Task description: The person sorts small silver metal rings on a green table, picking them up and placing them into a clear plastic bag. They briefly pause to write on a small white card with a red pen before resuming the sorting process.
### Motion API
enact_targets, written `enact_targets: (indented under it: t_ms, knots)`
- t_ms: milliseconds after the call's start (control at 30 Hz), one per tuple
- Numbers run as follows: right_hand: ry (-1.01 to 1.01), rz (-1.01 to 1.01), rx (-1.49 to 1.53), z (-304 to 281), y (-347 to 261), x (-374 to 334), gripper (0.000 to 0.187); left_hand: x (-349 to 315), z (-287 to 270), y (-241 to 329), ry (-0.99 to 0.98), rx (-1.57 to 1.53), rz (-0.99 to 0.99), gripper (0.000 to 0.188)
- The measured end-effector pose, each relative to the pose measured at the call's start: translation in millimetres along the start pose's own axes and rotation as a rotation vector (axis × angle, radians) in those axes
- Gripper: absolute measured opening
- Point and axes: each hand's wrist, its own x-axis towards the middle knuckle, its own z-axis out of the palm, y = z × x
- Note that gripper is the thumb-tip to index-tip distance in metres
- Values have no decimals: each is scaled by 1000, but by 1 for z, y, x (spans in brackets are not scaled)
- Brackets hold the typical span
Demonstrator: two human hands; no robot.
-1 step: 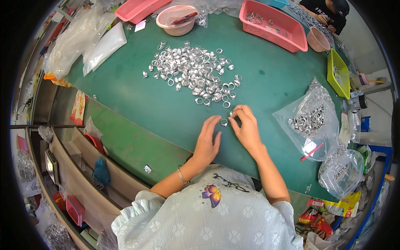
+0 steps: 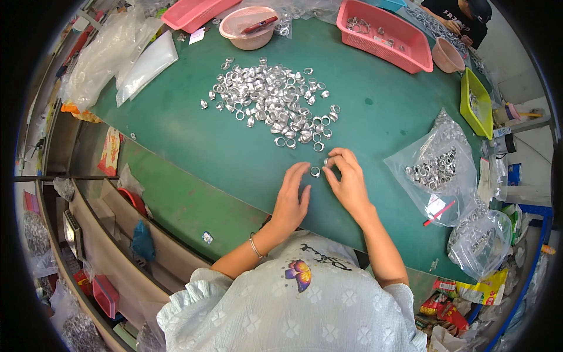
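Note:
Between my hands a silver metal ring (image 2: pixel 315 172) lies on the green tabletop (image 2: pixel 193 146). My left hand (image 2: pixel 291 196) rests just left of it, fingers bent and thumb apart, holding nothing. A second silver ring (image 2: pixel 326 162) is pinched between the thumb and fingertips of my right hand (image 2: pixel 346 180), mostly hidden by them. Beyond both hands spreads a loose pile of silver rings (image 2: pixel 270 100), several of them lying singly around its edges.
A clear plastic bag of rings (image 2: pixel 434 170) with a red pen (image 2: pixel 439 213) lies at the right. Pink baskets (image 2: pixel 384 44), a round tub (image 2: pixel 248 41) and a lime basket (image 2: pixel 476 104) line the far side. Plastic bags (image 2: pixel 146 67) lie far left. A co-worker (image 2: pixel 460 20) sits far right.

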Motion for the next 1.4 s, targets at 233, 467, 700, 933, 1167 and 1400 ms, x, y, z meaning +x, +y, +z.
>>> enact_targets:
  t_ms: [233, 467, 700, 933, 1167, 1400]
  knots:
    - [-78, -225, 10, 25, 12, -10, 17, 2, 2, -3, 53, 58, 29, 52]
    - [311, -151, -125, -79, -19, -15, 15, 6, 1, -1, 21, 95, 32, 49]
    - [580, 198, -750, -118, -9, -21, 23, 7, 4, -2, -11, 95, 50, 48]
    - [149, -16, -40, -39, -2, 19, 30, 9, 1, 1, 34, 144, 83, 50]
    - [34, -22, -174, 16, 3, 38, 40, 7, -2, 1, 27, 107, 53, 47]
    - [40, -56, -114, 28, 19, 17, 22, 10, 2, -1, 37, 136, 93, 47]
